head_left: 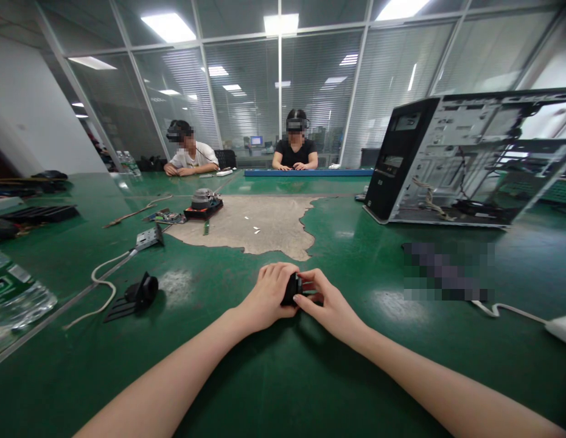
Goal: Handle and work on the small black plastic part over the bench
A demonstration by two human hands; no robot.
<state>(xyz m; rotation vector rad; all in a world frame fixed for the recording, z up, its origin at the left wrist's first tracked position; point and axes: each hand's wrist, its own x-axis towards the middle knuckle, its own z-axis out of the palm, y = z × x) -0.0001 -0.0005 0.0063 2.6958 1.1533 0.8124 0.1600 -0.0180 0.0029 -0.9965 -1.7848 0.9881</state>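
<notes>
Your left hand (271, 286) wraps over a small black part (291, 291) at the middle of the near half of the green counter (274, 383), its fingers bent around the far and left sides. Your right hand (328, 298) pinches the part's right edge with thumb and fingertips; your hands hide much of its shape.

The biggest container is the computer case (404, 152), upright at far right with its side open toward you. Inside, you can see loose cables (429, 198) on the left and a dark component (477, 208) low down. At near left, a clear bottle with a green label (20, 289) is cut by the view's edge; you cannot tell how full it is. More bottles (128, 163) stand at far left.

A blue bar (305, 173) runs along the far side, with two people sitting beyond it. A ragged pale patch (274, 219) lies just beyond your hands; on its left side sits a red-and-black block with a round top (203, 205), a circuit board (167, 216) just left of it.

Left of your left wrist is a black slotted bracket (146, 292), with a pale cable (110, 286) past it. On your right, a pixelated strip (440, 271) lies nearer than the case, its white cord (495, 309) trailing right. Green surface stretches from your right hand to that strip, and toward you between your forearms.
</notes>
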